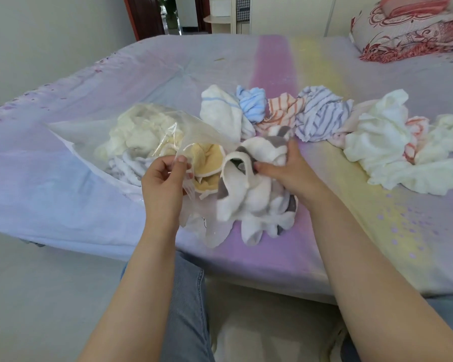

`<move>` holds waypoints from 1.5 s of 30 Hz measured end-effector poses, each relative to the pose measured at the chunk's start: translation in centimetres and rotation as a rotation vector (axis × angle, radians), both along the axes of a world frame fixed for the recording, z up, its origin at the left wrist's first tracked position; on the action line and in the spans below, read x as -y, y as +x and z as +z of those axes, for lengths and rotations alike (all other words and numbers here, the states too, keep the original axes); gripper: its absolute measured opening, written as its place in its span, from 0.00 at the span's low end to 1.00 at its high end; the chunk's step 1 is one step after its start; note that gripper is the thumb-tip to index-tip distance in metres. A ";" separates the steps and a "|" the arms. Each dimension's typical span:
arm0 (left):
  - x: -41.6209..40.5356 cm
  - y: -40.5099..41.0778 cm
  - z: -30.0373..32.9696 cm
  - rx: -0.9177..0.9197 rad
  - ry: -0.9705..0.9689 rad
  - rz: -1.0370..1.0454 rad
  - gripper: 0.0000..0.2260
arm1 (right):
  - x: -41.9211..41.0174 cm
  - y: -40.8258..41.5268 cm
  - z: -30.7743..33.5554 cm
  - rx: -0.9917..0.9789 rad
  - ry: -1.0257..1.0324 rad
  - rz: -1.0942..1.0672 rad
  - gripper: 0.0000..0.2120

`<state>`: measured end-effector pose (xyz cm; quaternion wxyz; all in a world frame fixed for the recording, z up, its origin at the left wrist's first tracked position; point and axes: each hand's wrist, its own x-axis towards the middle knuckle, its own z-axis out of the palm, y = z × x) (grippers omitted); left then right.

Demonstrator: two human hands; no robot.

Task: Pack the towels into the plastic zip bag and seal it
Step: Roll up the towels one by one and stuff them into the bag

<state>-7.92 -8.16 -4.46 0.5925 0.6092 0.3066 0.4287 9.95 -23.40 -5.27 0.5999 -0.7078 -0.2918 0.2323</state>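
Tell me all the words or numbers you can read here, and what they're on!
None can be read.
Bag: a small dark mark near its lower edge, too blurred to read.
Towels, bed sheet and pillow: only stripes and patterns, no words.

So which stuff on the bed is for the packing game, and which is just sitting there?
For the job: plastic zip bag, held open by the left hand; white and grey towel in the right hand; loose towels waiting behind.

Just lying about: red patterned pillows, wooden shelf.
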 end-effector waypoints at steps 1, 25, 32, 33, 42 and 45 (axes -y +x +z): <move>0.0 0.0 -0.1 -0.007 0.000 0.000 0.05 | -0.1 0.5 -0.8 0.053 -0.039 -0.059 0.50; 1.9 -1.6 0.9 -0.116 0.303 -0.098 0.10 | -0.8 -12.6 1.4 0.950 -0.634 0.135 0.20; 1.5 -2.9 1.4 -0.158 0.319 -0.105 0.11 | -9.6 -7.5 0.1 0.304 -0.277 -0.193 0.24; 1.7 -2.8 1.4 -0.160 0.332 -0.119 0.11 | -10.2 -7.4 -0.3 0.198 -0.243 -0.151 0.23; 0.8 -2.9 1.0 -0.116 0.294 -0.074 0.12 | -4.4 -11.1 -3.4 0.698 -0.189 -0.122 0.09; 0.7 -2.7 0.9 -0.171 0.401 -0.067 0.13 | -2.9 -10.7 -5.5 0.814 0.054 -0.239 0.13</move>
